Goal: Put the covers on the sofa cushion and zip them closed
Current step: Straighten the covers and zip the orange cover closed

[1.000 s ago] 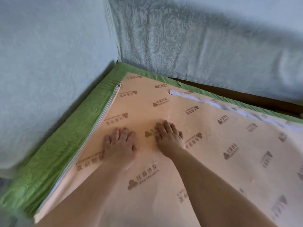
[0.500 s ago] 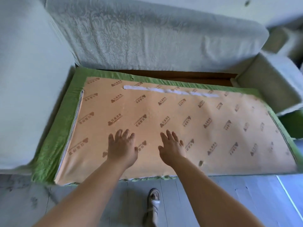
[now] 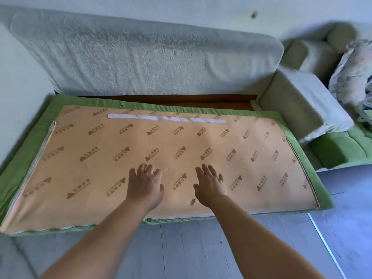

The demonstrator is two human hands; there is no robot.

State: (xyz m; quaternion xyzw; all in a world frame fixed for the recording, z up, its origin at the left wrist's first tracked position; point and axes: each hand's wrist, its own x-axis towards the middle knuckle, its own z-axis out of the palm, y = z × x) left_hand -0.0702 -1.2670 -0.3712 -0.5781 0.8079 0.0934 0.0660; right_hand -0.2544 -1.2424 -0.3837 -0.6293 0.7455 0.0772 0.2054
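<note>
1. The sofa cushion [image 3: 181, 141] is lying flat on the sofa's wooden seat base [image 3: 181, 98], underside up. Its near long edge is hanging past the front edge of the base, over the grey floor [image 3: 201, 248]. Its far edge is sitting just short of the backrest [image 3: 141, 57].
2. The green cover [image 3: 32, 141] is already wrapping the cushion, showing as a border around a peach backing panel [image 3: 100, 178] printed with logos. A white strip [image 3: 167, 118] is running along the panel near the far edge.
3. The zipper [image 3: 43, 150] along the cushion's left short edge is gaping, with white showing in the gap. The seam on the right short edge looks closed, though I cannot tell for certain.
4. The left hand [image 3: 145, 186] and right hand [image 3: 210, 185] are both lying palm down on the panel near the middle of the near edge. Their fingers are straight and slightly spread, and they are gripping nothing.
5. Handling, as I judge it:
   - The cushion is looking broad, bulky and springy rather than heavy, and the cover fabric thin and slack.
   - Pressing the foam down beside the left edge should be easing the zipper's two sides together.
   - Pinching the slider itself, with the other hand bracing the fabric just ahead of it, looks the best hold.
   - The thin backing may be snagging in the teeth.
</note>
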